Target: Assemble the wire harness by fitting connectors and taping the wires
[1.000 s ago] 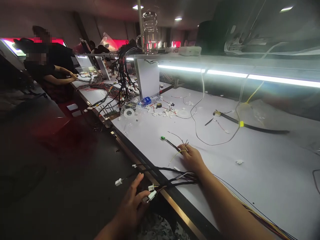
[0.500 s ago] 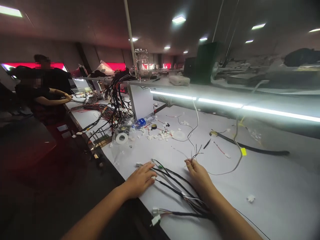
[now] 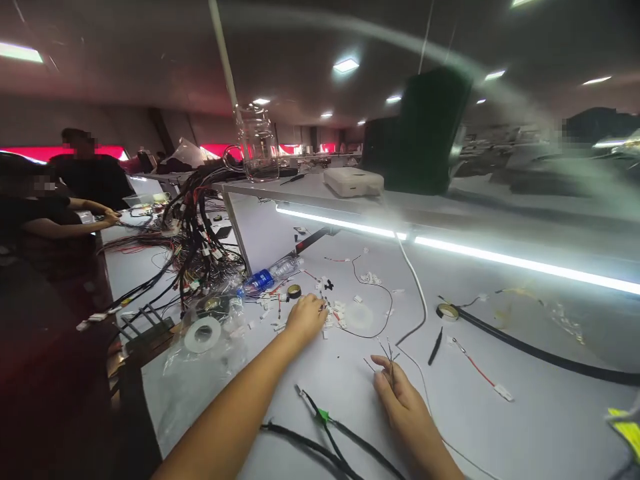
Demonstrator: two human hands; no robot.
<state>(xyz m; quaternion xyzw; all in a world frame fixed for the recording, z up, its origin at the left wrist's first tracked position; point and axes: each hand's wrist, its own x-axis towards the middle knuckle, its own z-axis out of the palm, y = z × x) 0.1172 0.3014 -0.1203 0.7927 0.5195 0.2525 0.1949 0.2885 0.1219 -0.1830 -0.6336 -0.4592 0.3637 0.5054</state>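
Note:
My left hand (image 3: 306, 319) reaches over a pile of small white connectors (image 3: 338, 312), its fingertips curled down among them; whether they grip a piece is too small to tell. My right hand (image 3: 400, 393) is closed around a bundle of thin wires (image 3: 390, 357), whose bare ends fan out above the thumb and forefinger. Black sleeved cables (image 3: 310, 441), one with a green tag (image 3: 323, 416), lie on the white table (image 3: 540, 440) between my forearms.
A tape roll (image 3: 294, 291), a plastic bottle (image 3: 260, 281) and a white ring (image 3: 203, 333) lie left. A black pen (image 3: 435, 347), red wire (image 3: 481, 371) and thick black tube (image 3: 540, 347) lie right. A lit shelf (image 3: 320, 200) spans the back. Two people stand far left.
My left hand has left the black cables and moved forward to the connector pile. My right hand still holds the wires. The view has shifted, and the cables sit lower in it.

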